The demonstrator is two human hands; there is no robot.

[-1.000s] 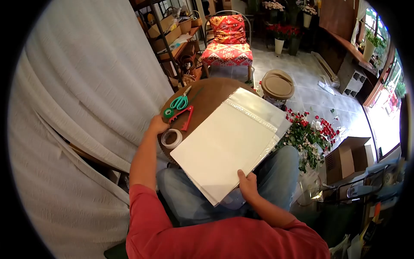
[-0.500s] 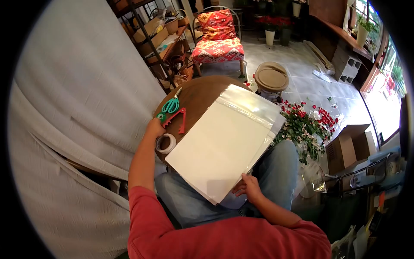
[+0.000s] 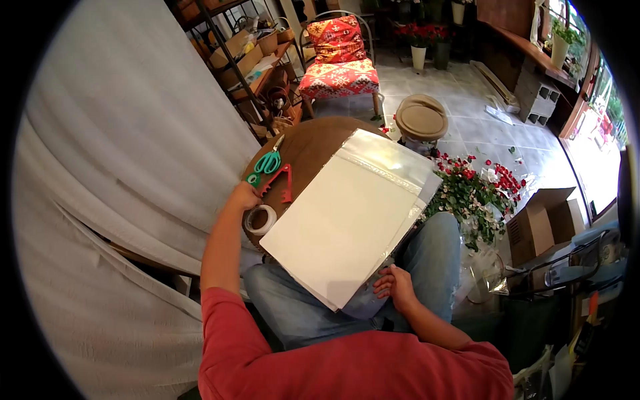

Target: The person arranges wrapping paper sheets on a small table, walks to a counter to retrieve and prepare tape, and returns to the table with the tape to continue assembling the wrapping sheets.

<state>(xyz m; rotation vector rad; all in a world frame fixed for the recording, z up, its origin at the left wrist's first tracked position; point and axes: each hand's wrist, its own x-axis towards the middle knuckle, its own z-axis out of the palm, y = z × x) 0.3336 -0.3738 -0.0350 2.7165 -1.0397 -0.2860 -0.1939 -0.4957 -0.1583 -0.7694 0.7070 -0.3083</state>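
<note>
My left hand [image 3: 247, 195] is at the left edge of the round wooden table [image 3: 313, 137], its fingers closed at the near edge of a small roll of green tape [image 3: 253, 179]. Beside it are green-handled scissors [image 3: 269, 161], a red V-shaped tool with toothed ends [image 3: 287, 183] and a white roll of tape [image 3: 261, 219]. A stack of white sheets [image 3: 343, 217] in clear plastic sleeves [image 3: 390, 157] lies across the table and overhangs my lap. My right hand [image 3: 399, 288] hovers over my lap near the stack's lower right edge, empty, fingers loosely curled and apart.
Red and white flowers [image 3: 477, 193] are heaped on the right, before an open cardboard box [image 3: 543, 223]. Beyond the table stand a beige round stool [image 3: 421, 119] and a red patterned chair [image 3: 339, 77]. A pale curtain [image 3: 127, 167] hangs close on my left.
My right hand has come away from the edge of the sheet stack and drawn back slightly to the right. My left hand stays by the green tape; the view has shifted slightly.
</note>
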